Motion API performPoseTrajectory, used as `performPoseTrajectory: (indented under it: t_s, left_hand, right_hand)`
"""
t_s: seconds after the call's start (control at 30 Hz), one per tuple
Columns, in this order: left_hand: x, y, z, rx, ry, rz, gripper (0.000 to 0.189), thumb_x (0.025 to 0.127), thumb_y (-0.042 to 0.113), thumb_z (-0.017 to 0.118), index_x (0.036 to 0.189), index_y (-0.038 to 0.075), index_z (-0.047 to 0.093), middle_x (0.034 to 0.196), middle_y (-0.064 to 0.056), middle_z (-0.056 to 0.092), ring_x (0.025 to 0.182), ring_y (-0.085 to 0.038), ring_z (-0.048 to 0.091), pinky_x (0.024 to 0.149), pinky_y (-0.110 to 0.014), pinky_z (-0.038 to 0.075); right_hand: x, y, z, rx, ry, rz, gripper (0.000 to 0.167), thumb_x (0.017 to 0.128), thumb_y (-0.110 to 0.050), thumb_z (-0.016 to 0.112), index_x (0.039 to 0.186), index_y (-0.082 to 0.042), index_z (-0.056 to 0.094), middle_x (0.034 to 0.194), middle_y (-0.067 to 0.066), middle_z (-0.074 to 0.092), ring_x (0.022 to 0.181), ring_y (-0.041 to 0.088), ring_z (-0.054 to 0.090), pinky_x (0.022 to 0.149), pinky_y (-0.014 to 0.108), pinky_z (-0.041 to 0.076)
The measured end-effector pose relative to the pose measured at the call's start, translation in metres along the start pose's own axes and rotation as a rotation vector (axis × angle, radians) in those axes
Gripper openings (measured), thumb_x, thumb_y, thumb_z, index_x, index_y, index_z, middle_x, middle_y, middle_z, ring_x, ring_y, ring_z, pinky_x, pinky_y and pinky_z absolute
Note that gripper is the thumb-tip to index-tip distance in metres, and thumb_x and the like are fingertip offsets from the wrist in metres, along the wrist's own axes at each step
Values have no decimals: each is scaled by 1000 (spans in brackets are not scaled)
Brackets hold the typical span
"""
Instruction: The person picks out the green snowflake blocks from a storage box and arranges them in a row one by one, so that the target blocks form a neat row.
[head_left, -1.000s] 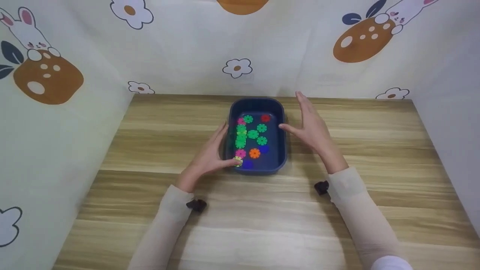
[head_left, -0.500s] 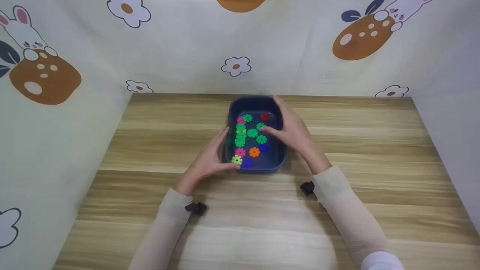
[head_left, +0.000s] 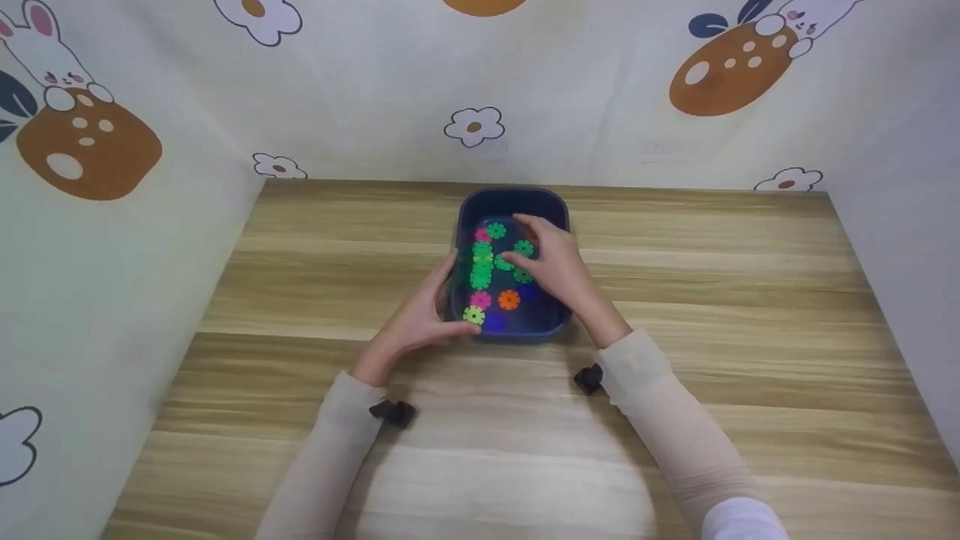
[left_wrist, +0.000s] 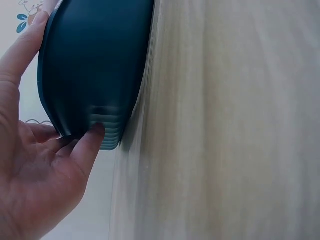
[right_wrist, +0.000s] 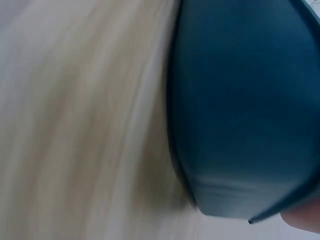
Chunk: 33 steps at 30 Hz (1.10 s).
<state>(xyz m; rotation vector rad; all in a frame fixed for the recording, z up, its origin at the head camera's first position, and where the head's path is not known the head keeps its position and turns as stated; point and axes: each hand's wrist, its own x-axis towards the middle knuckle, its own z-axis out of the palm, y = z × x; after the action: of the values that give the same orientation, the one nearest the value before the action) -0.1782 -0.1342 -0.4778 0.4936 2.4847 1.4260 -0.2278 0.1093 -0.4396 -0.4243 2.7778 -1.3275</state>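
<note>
A dark blue rectangular plastic box point(head_left: 551, 324) stands on the table with several notched plastic discs inside. My left hand point(head_left: 416, 319) holds the box at its near left corner, thumb at the near rim and fingers along the left side. In the left wrist view, a fingertip of the left hand point(left_wrist: 50, 170) touches ribs on the box's wall point(left_wrist: 95, 60). Over the box's inside is my right hand point(head_left: 559, 266), thumb and fingers apart above the green discs point(head_left: 523, 247). It covers the red disc. An orange disc point(head_left: 509, 300) and a yellow disc point(head_left: 473, 315) lie nearer.
The wood-grain table point(head_left: 315, 247) runs back to a cream curtain point(head_left: 375, 90) printed with rabbits and flowers. Small black devices sit at the left cuff point(head_left: 393, 412) and right cuff point(head_left: 589, 379). The box's right wall point(right_wrist: 245, 100) fills much of the right wrist view.
My right hand has moved left, from beside the box across its right rim to above the discs. The left hand stays at the box's corner, its thumb slightly lower on the near rim.
</note>
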Motion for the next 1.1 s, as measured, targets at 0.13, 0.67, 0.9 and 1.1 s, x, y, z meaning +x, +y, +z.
performPoseTrajectory:
  t_s: [0.13, 0.67, 0.9, 1.1]
  left_hand:
    - [1, 0, 1, -15, -2, 4, 119, 74, 33, 89, 162, 23, 9, 169, -8, 14, 154, -30, 20, 125, -54, 20]
    - [1, -1, 0, -13, -11, 1, 117, 75, 33, 88, 162, 25, 10, 169, -6, 14, 155, -29, 18, 125, -54, 20]
    - [-1, -2, -2, -6, 4, 22, 116, 76, 24, 87, 162, 21, 10, 168, -5, 14, 155, -27, 18, 125, -52, 21]
    - [1, -2, 1, 19, 2, 26, 114, 77, 26, 86, 162, 21, 10, 169, -5, 15, 155, -28, 19, 124, -54, 21]
  right_hand:
    - [4, -2, 8, 41, -13, 26, 53, 92, -22, 72, 138, -2, 56, 140, 18, 59, 127, 32, 60, 105, 41, 51]
    - [20, -1, 36, 72, -199, 190, 40, 90, -16, 72, 127, 0, 66, 124, 17, 70, 112, 27, 69, 96, 39, 57]
    - [22, -4, 46, -70, -282, 121, 34, 90, -12, 73, 123, -4, 70, 121, 12, 71, 107, 23, 68, 93, 36, 57]
    - [18, -3, 45, -120, -307, 99, 25, 87, -7, 74, 112, -3, 74, 108, 12, 74, 93, 21, 67, 87, 36, 58]
